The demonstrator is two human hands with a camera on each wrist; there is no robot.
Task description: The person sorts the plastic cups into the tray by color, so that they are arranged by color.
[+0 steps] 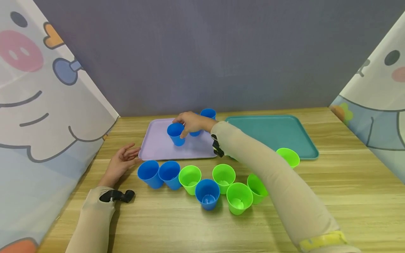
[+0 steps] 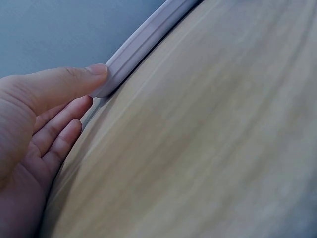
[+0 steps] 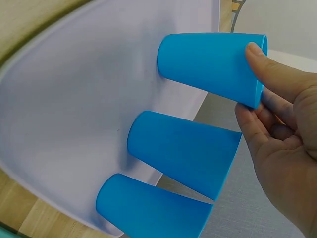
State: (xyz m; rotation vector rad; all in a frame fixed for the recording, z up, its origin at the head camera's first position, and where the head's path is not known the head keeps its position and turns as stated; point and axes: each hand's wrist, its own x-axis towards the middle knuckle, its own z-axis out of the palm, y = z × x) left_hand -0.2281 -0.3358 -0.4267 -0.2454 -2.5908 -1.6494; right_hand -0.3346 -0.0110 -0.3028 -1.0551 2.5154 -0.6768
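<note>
My right hand (image 1: pixel 193 122) pinches the rim of a blue plastic cup (image 1: pixel 176 135), thumb on the near side and fingers at the far side. That cup is upright on the lilac tray (image 1: pixel 158 149). Two more blue cups, a middle one (image 3: pixel 181 151) and an end one (image 3: pixel 153 206), stand in line with it; my hand and wrist partly cover them in the head view. My left hand (image 1: pixel 121 162) is beside the tray's near left corner, fingers loosely extended. In the left wrist view its thumb (image 2: pixel 74 82) overlaps the tray rim (image 2: pixel 133 52).
In front of the trays stand blue cups (image 1: pixel 207 193) and green cups (image 1: pixel 239 198), several of each, close together. A teal tray (image 1: pixel 262 128) lies at the right, one green cup (image 1: pixel 288 157) near its front edge. A grey wall (image 1: pixel 209 52) rises behind the wooden table (image 1: pixel 158 225).
</note>
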